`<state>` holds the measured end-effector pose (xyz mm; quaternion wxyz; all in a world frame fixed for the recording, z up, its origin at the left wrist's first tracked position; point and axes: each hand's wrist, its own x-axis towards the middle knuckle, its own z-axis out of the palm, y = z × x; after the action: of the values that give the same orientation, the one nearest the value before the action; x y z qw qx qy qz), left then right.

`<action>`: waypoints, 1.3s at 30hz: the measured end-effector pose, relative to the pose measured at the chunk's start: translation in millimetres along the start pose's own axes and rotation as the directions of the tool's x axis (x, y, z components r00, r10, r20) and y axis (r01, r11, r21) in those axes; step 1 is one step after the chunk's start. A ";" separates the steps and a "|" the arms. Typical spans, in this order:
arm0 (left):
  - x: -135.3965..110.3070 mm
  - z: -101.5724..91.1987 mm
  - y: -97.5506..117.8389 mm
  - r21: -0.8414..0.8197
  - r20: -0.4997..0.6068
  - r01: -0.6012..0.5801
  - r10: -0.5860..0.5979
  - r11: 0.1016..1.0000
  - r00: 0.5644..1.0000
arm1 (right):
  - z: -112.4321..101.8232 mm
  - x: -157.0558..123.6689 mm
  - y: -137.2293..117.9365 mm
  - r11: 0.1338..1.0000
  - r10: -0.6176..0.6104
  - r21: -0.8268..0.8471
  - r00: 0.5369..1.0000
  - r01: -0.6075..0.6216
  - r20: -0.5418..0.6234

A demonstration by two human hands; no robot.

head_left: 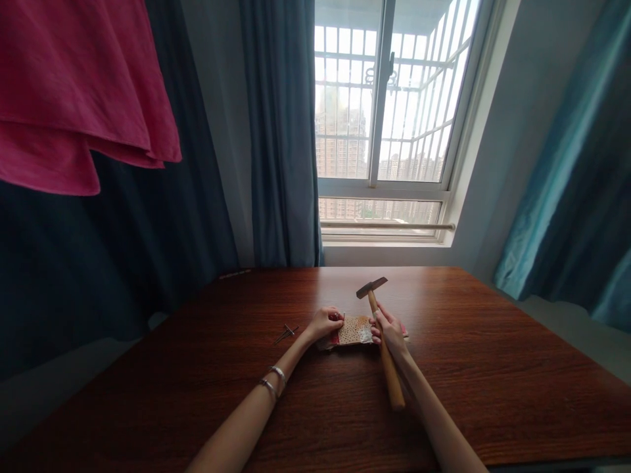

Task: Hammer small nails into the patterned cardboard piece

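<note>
My right hand [390,328] is wrapped round the wooden handle of a hammer [393,387]. The dark metal head points up and away, above the table. My left hand [325,324] pinches a thin nail [344,316] at the left end of a light board [353,330] dotted with small dark holes. Red and white patches show around the board's ends, and part of it is hidden behind my right hand. Several loose nails [286,334] lie crossed on the table, left of my left hand.
The brown wooden table [473,381] reaches to the wall under a barred window [379,131]. Blue curtains [280,131] hang on both sides. A pink cloth [79,85] hangs at the upper left.
</note>
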<state>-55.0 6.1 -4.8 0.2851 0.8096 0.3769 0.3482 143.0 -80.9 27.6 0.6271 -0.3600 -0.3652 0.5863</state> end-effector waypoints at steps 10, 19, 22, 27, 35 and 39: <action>0.4 -0.5 2.5 0.012 0.021 -0.001 0.001 1.000 1.000 | -4.6 4.3 7.8 1.000 0.017 -0.011 0.999 -0.017 -0.035; 2.1 -0.7 -1.5 -0.083 0.044 0.021 -0.017 0.996 0.999 | -3.3 1.8 9.5 1.000 0.006 -0.010 1.000 -0.006 -0.010; 2.6 -0.7 -2.1 -0.133 0.057 0.029 -0.021 0.991 0.998 | -1.9 -0.1 9.4 1.000 0.008 -0.020 1.000 -0.008 -0.009; 3.3 -0.5 -1.4 -0.174 0.068 0.063 -0.052 0.983 0.996 | -0.9 -2.0 9.6 0.999 -0.003 -0.046 1.000 0.003 -0.006; 4.1 -1.3 1.4 -0.090 0.042 0.066 -0.063 0.994 0.997 | 4.8 -7.5 3.4 0.996 0.003 -0.087 1.000 -0.001 0.027; 4.1 -1.8 1.5 -0.040 0.044 0.074 -0.072 0.996 0.996 | 11.7 -12.5 -6.3 0.982 0.048 -0.185 0.999 -0.044 0.021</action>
<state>-53.8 8.9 -1.2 0.3223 0.7963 0.3929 0.3281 135.1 -93.5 38.2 0.5726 -0.4174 -0.4175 0.5689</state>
